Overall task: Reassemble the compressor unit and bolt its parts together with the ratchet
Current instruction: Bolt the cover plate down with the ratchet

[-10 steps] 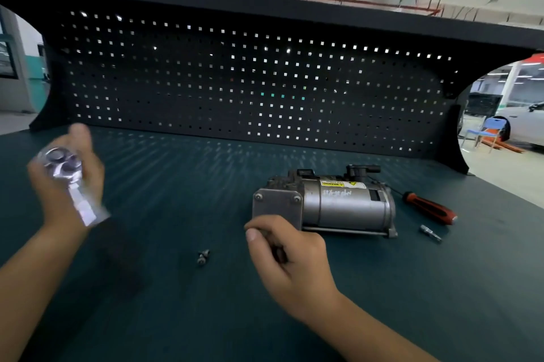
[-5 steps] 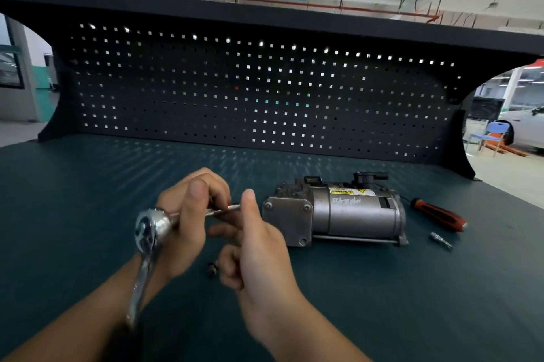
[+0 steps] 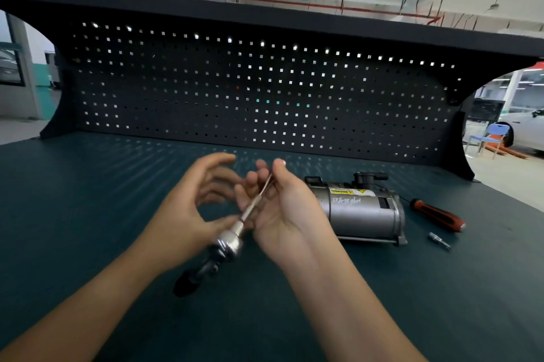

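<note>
The ratchet [image 3: 231,239] is held in the air near the compressor unit [image 3: 360,211], which lies on the bench [image 3: 88,214]. Its slender bit shaft [image 3: 259,197] is pinched in the right hand [image 3: 288,214]. The left hand [image 3: 182,211] is loosely spread, and whether its thumb grips cannot be told. The shaft is best seated fully and checked for wobble before being offered squarely to a bolt.

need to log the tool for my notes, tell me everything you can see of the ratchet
The ratchet is held tilted in the air above the green bench. It has a shiny chrome head, a thin metal rod running up from it, and a dark, blurred handle pointing down to the left. The right hand grips the rod in curled fingers. The thumb of the left hand is by the head; contact is unclear.
</note>
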